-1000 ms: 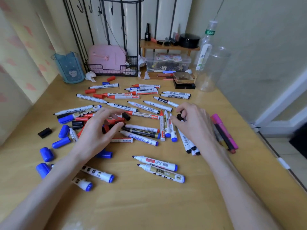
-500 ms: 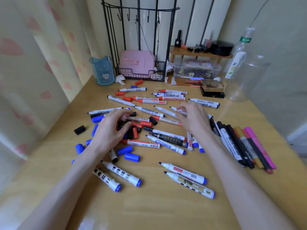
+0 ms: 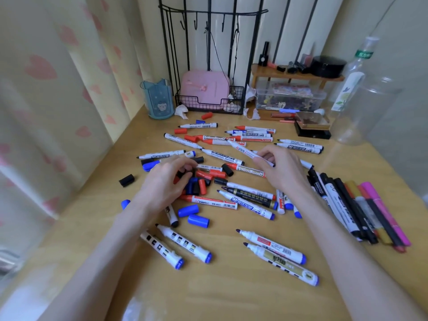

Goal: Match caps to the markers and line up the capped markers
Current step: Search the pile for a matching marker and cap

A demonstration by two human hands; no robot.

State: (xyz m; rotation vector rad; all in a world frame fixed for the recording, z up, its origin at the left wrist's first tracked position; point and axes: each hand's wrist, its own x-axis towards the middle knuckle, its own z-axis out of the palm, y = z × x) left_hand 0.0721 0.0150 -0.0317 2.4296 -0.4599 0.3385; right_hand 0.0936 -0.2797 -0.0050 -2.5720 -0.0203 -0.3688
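Many uncapped whiteboard markers with red, blue and black tips lie scattered across the wooden table [image 3: 231,297]. My right hand [image 3: 281,169] holds a white marker [image 3: 245,152] lifted off the pile, its dark tip pointing up-left. My left hand [image 3: 165,184] rests on a heap of loose caps [image 3: 199,185] in red, blue and black, with thumb and forefinger pinched on a black cap [image 3: 183,173]. Loose blue caps [image 3: 188,209] lie near my left wrist. A row of capped markers [image 3: 347,205], black, gold and pink, lies side by side at the right.
A single black cap [image 3: 126,180] lies apart at the left. At the back stand a blue pen cup [image 3: 158,99], a wire rack [image 3: 208,107] with a pink case, a clear storage box [image 3: 291,98], a black box [image 3: 312,132] and a clear bottle [image 3: 363,107]. A curtain hangs along the left.
My right hand has reached forward and lifted a white marker from the pile. My left hand stays on the cap heap, fingers closing. The view has shifted left.
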